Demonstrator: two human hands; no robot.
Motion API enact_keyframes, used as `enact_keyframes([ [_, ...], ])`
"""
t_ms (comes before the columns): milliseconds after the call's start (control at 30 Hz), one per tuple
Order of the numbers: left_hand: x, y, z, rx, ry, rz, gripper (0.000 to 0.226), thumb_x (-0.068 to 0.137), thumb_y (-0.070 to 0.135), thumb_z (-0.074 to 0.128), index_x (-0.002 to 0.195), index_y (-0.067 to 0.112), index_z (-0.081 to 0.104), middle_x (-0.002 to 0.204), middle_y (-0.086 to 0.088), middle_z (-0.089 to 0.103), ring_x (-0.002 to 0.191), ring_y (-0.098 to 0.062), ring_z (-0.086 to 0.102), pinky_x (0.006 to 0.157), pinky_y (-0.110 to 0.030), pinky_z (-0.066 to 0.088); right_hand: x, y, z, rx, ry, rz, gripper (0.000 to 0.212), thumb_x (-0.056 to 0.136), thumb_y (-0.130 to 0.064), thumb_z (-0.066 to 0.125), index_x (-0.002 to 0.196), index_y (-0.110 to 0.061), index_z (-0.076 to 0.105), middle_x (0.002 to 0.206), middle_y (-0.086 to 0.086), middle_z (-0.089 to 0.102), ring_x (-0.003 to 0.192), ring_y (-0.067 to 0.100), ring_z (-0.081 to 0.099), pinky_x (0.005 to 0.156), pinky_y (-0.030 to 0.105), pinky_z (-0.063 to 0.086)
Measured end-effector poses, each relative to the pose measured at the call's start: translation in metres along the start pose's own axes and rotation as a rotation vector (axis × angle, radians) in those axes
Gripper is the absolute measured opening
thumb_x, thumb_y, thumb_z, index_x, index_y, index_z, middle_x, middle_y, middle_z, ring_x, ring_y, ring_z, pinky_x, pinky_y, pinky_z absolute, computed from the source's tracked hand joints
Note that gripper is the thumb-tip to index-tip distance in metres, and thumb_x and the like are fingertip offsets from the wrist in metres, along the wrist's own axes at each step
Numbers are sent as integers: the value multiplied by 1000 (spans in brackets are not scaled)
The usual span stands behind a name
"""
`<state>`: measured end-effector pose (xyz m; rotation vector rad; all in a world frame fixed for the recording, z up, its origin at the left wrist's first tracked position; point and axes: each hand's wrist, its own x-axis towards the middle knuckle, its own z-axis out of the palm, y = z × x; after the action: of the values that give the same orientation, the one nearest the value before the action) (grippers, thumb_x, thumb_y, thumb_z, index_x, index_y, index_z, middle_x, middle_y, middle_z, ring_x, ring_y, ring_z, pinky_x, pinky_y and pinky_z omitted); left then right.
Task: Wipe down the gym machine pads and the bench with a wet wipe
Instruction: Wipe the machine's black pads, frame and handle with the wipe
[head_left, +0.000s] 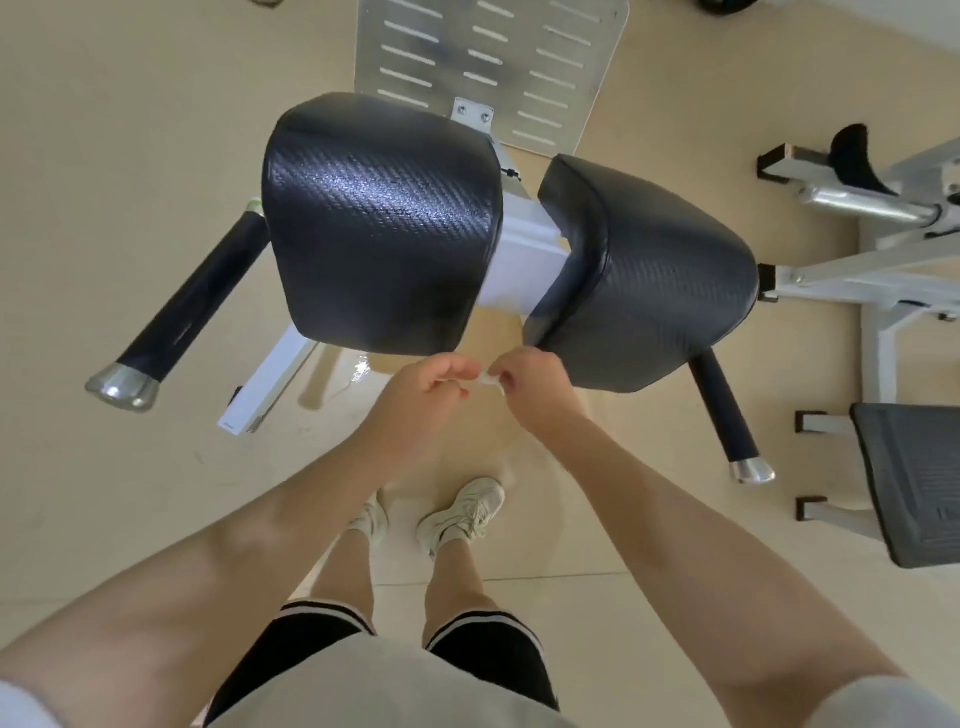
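Wipe (488, 378) sits bunched between both grips: left hand (431, 387) and right hand (530, 384) each pinch an end, below the pads (382, 218). Risk: pulling apart too hard likely tears it, or it slips floorward.

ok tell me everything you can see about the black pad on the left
The left pad is a rounded, squarish cushion in black, carbon-weave-patterned vinyl, glossy with a sheen across its top. It sits on a white frame beam, beside a second black pad, not touching it. Neither hand touches it; both hands are just below its near edge.
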<state>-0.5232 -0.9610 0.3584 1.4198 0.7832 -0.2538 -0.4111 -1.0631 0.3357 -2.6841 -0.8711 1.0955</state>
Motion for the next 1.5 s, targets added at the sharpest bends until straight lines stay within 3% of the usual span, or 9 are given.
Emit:
enact_keyframes([
  [167,-4,33,3,-24,-54,70,20,96,15,44,105,23,60,108,5,62,90,-7,59,89,-26,46,-71,2,-47,982,231,228,16,85,-3,59,83,-16,68,72,-7,63,61,-3,56,59,10,45],
  [400,-25,98,62,-63,-289,117,11,92,28,53,93,22,62,97,1,67,94,-15,64,88,-30,51,-131,15,-80,1244,390,223,10,82,-4,65,76,-11,64,65,-6,64,62,3,59,61,14,49],
  [600,-17,128,99,91,-233,106,7,84,12,64,85,17,60,93,-5,66,89,-19,66,83,-29,53,-146,50,-94,1217,548,205,14,81,-9,68,72,-17,61,64,-13,58,57,-7,53,60,5,43],
  [800,4,133,163,32,-281,31,12,91,3,52,91,4,65,91,-20,66,88,-22,64,91,-33,50,-140,126,-100,1130,579,150,29,82,-3,63,78,-32,60,76,-17,64,69,2,59,71,22,49],
  [900,15,126,217,-12,-285,-30,24,93,-1,43,89,9,65,88,-7,67,85,-14,63,89,-27,52,-132,183,-105,959,517,176,31,84,-6,63,79,-36,60,89,-6,64,77,10,58,73,26,47],
  [1167,68,58,311,43,148,-229,49,86,18,62,132,15,45,134,-1,45,127,-22,42,108,-42,35,-47,295,-124,623,265,123,20,88,-7,55,102,-10,70,104,6,67,84,12,53,73,21,37],
  [1333,67,49,320,-300,83,-314,50,91,10,55,138,19,42,102,-3,64,98,-24,63,90,-37,51,30,295,-107,478,210,-34,21,90,-11,54,105,-13,69,111,5,63,100,21,57,81,22,40],
  [1400,69,47,319,-308,102,-309,48,90,7,56,135,19,46,98,-5,66,96,-26,65,92,-41,50,48,291,-98,530,214,-89,19,88,-7,55,97,-11,71,104,8,63,91,21,58,83,29,46],
  [1500,70,46,319,-344,112,-317,44,89,5,56,127,27,51,94,-3,69,84,-20,63,90,-37,48,41,295,-90,492,278,-244,22,84,5,54,89,-5,72,91,14,63,77,18,56,71,13,41],
])
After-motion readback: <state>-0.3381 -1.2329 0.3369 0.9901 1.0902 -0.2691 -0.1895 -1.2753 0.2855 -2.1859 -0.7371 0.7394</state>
